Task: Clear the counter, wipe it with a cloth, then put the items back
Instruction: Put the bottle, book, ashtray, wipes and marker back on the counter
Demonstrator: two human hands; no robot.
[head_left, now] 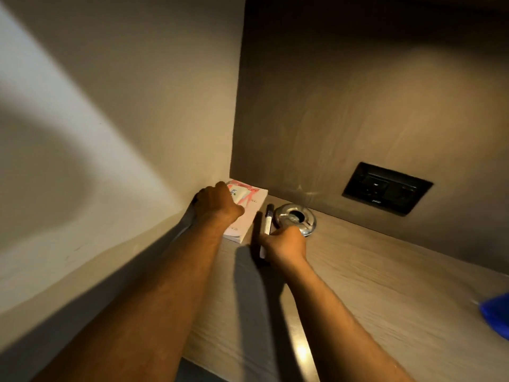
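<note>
A white and pink book [248, 213] lies in the far left corner of the wooden counter [371, 271], with a small white packet [239, 194] on top. My left hand [217, 205] rests on the book and grips the packet. Right of the book lies a black and white marker [267, 219], and my right hand [285, 245] is closed around its near end. A shiny metal ashtray [296, 217] stands just beyond my right hand. A blue cloth [495, 312] lies at the right edge of the view.
A beige wall [110, 133] closes the counter on the left and a dark panel [358, 106] stands behind it. A black socket plate [385, 187] is set into that panel, right of the ashtray.
</note>
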